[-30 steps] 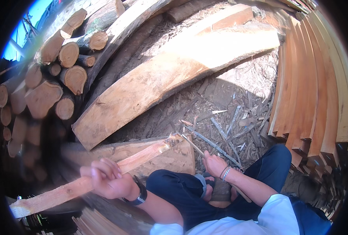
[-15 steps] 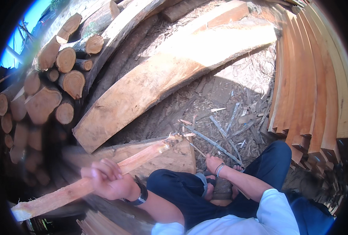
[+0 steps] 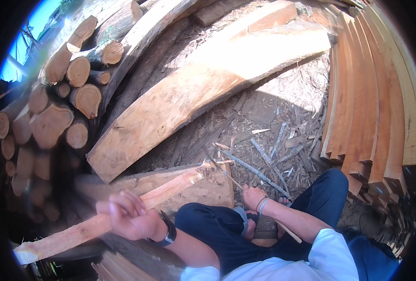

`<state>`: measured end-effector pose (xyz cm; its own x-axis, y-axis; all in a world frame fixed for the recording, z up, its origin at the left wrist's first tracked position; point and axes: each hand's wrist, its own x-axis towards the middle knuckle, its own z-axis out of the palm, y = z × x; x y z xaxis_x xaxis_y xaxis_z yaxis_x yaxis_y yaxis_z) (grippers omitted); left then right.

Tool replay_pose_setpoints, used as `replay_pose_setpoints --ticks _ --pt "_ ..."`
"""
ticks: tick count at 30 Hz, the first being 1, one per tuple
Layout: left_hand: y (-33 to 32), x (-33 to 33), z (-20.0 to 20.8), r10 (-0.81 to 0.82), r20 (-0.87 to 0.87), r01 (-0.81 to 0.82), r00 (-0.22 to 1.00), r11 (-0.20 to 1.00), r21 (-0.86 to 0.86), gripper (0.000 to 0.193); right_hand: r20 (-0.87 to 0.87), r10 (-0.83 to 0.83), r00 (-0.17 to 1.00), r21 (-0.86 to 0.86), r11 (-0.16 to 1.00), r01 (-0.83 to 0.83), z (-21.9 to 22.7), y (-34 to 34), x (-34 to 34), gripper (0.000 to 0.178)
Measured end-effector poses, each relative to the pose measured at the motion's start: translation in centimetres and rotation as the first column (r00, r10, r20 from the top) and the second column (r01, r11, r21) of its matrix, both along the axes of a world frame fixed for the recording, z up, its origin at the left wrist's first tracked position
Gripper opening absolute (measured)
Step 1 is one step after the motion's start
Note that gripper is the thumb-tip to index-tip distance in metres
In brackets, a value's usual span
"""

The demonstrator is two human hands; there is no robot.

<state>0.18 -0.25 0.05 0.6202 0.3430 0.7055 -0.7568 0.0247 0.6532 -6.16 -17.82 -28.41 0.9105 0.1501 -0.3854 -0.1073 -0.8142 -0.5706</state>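
My left hand (image 3: 128,216) is closed around a long, rough-edged strip of reddish wood (image 3: 173,187). The strip slants from the lower left up toward the middle, its far end splintered. A thick wooden block (image 3: 219,189) lies beneath that far end. In my right hand (image 3: 254,196), fingers closed, is a long, thin tool with a pale wooden handle (image 3: 290,232); the handle's butt sticks out behind my wrist, above my thigh. The tool's dark, narrow front part reaches to the strip's splintered end. Whether it touches the wood I cannot tell.
A broad sawn plank (image 3: 189,93) stretches diagonally ahead of me. Cut logs (image 3: 79,72) are stacked at the left, sawn boards (image 3: 371,93) at the right. Thin sticks (image 3: 254,167) and wood chips litter the ground near my feet. More strips (image 3: 121,268) lie at lower left.
My right hand has shifted slightly left, and the tool's dark front part now crosses by the strip's splintered end; more of its handle shows behind my wrist. My left hand and the strip stay put.
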Motion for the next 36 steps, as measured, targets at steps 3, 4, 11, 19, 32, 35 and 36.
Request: replay_pose_setpoints --ticks 3,4,11,19,32,35,36 --pt "-0.1 -0.2 0.1 0.015 -0.016 -0.016 1.000 0.999 -0.035 0.018 0.028 0.012 1.000 0.057 0.998 -0.014 -1.5 -0.3 -0.8 0.028" --pt "-0.1 -0.1 0.0 -0.004 -0.010 0.004 1.000 0.999 -0.036 0.019 0.032 -0.026 0.999 0.105 0.994 0.022 -3.5 -0.7 -1.1 0.029" --pt "-0.4 0.0 -0.1 0.019 0.004 -0.019 1.000 1.000 -0.008 0.019 -0.604 -0.067 0.794 0.529 0.712 0.462 -6.2 -3.1 0.5 0.040" --pt "-0.1 -0.1 0.2 0.039 0.007 -0.039 0.999 0.999 0.009 0.018 0.093 -0.063 0.994 0.179 0.983 0.046 2.2 0.2 -0.1 0.027" --pt "0.0 -0.2 0.1 0.017 -0.003 -0.017 1.000 1.000 0.000 0.018 0.105 -0.019 0.994 0.077 0.997 0.011 2.5 0.3 -0.1 0.023" --pt "0.2 -0.1 0.1 0.007 0.011 -0.007 1.000 1.000 -0.009 0.018 0.091 0.015 0.996 0.101 0.995 -0.024 5.6 0.4 0.5 0.025" --pt "0.0 0.0 0.0 -0.013 0.012 0.013 1.000 1.000 -0.014 0.018 0.079 0.010 0.997 0.057 0.998 -0.014 2.8 -0.1 0.1 0.025"
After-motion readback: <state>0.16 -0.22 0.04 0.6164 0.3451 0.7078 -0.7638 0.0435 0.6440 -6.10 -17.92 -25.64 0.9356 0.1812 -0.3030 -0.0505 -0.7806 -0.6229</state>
